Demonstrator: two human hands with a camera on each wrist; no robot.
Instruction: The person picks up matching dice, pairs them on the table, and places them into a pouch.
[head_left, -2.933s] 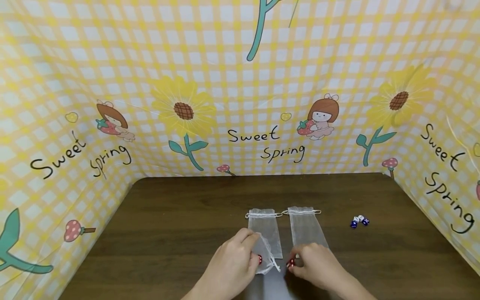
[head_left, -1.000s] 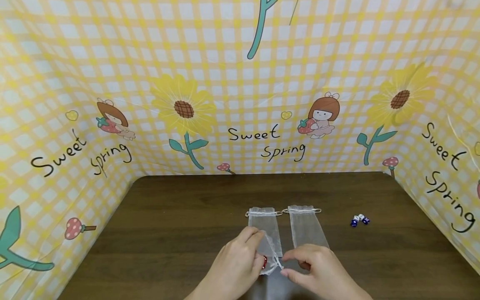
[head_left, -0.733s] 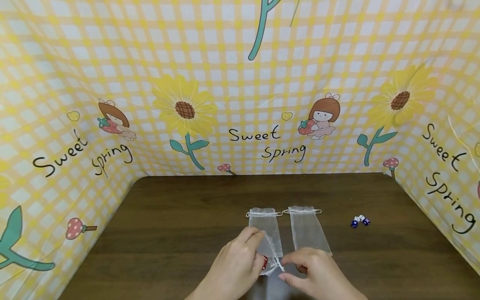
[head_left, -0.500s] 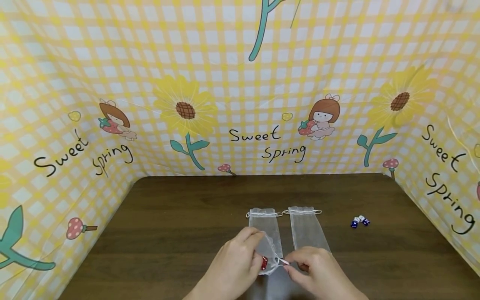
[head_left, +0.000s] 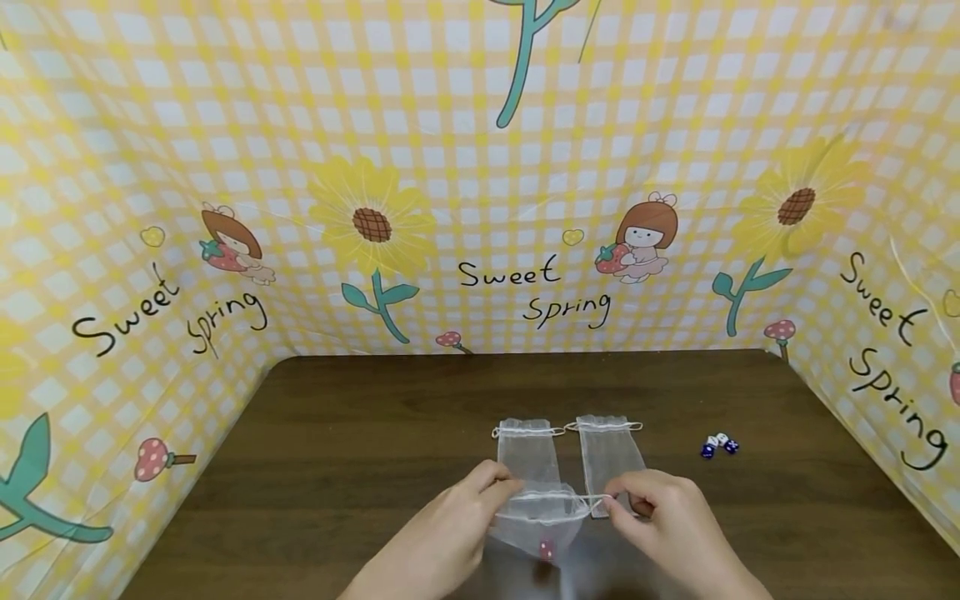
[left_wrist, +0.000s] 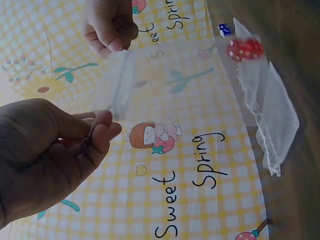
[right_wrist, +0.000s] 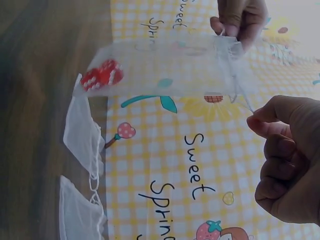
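A sheer white drawstring bag (head_left: 531, 532) hangs between the two hands, its gathered mouth uppermost. Red dice (right_wrist: 102, 76) with white pips lie together at its bottom and show through the mesh. My left hand (head_left: 453, 521) pinches the mouth's left end between thumb and fingers. On the other side, my right hand (head_left: 671, 512) pinches the white drawstring (right_wrist: 244, 99) between thumb and forefinger, drawn out sideways from the bag; its other fingers are curled in.
Behind the hands, two more sheer bags (head_left: 527, 457) lie flat side by side on the dark wooden table (head_left: 360, 433). Several blue and white dice (head_left: 722, 443) sit clustered to the right. A yellow checked cloth (head_left: 420, 133) surrounds the table's back and sides.
The right hand, earlier holding red dice at the bag's opening, has taken the drawstring and moved right and up. The bag, earlier bunched in the left hand, now hangs with the dice at its bottom.
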